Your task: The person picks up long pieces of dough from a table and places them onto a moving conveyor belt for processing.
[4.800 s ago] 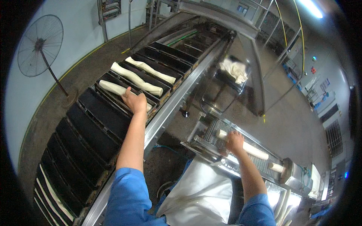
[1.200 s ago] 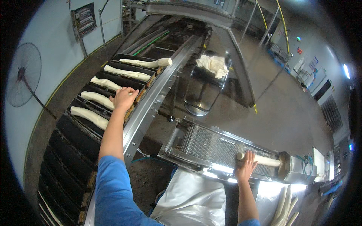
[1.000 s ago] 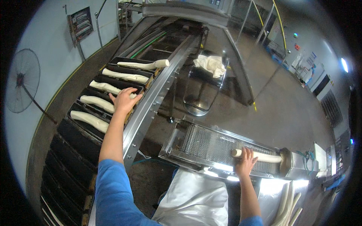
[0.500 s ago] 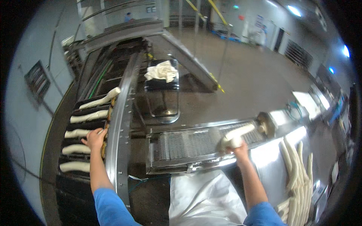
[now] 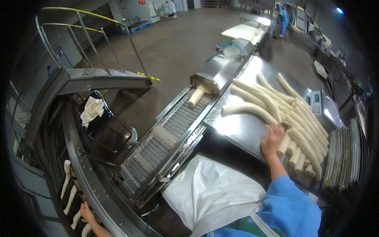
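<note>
My right hand [image 5: 273,139] is over the steel table, its fingers apart at the near end of a long pale dough roll [image 5: 252,110]. Beside it lies a heap of similar dough rolls [image 5: 300,126]. Far to the left, my left hand [image 5: 85,212] rests at the edge of the dark trays, next to a dough piece [image 5: 75,220]; its fingers look stretched out, with nothing seen in them. Other dough pieces [image 5: 70,199] lie one per trough there. A short dough piece [image 5: 195,98] pokes out of the steel machine's mouth onto the mesh conveyor [image 5: 152,152].
A steel rail [image 5: 89,177] runs beside the trays. A chair [image 5: 106,126] with a cream cloth [image 5: 92,111] stands beyond it, near a stepped platform with handrails [image 5: 89,35]. At right are a scale [image 5: 325,106] and stacked trays [image 5: 343,154]. A co-worker [image 5: 284,21] stands far off.
The view has swung right. My right hand no longer holds the dough piece it had over the mesh conveyor and is now at the heap on the table. My left hand stays by the trays.
</note>
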Motion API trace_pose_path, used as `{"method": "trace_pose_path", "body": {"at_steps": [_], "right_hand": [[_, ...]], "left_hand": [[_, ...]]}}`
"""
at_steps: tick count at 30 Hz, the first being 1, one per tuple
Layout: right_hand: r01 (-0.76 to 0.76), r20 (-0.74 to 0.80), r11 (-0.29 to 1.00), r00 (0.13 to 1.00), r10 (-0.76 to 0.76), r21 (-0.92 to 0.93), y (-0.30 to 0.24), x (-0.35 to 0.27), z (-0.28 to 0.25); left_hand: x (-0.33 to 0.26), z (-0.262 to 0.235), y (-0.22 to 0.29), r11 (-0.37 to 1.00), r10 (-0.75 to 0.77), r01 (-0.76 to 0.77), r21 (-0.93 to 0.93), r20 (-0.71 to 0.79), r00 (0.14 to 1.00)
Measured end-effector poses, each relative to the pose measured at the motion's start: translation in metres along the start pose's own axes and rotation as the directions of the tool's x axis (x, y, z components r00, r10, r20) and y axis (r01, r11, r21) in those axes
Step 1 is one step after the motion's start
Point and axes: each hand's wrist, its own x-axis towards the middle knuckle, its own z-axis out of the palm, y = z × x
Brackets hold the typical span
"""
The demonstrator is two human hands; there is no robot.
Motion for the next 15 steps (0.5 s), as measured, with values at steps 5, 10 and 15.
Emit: {"method": "trace_pose_path", "body": {"at_steps": [5, 10, 15], "right_hand": [[0.166, 0.297, 0.906, 0.908, -0.294, 0.388, -0.053, 0.013, 0.032], [0.152, 0.346, 0.858, 0.870, -0.352, 0.492, -0.104, 0.044, 0.080], [0.167, 0.361, 0.896, 0.873, -0.328, 0.412, -0.153, 0.066, 0.105]], "left_hand": [[-0.015, -0.012, 0.013, 0.997, -0.058, 0.060, 0.057, -0.027, 0.998], [-0.013, 0.000, 0.013, 0.985, -0.010, 0.038, 0.168, -0.165, 0.986], [-0.018, -0.004, 0.008, 0.965, 0.054, 0.006, 0.263, -0.222, 0.974]]}}
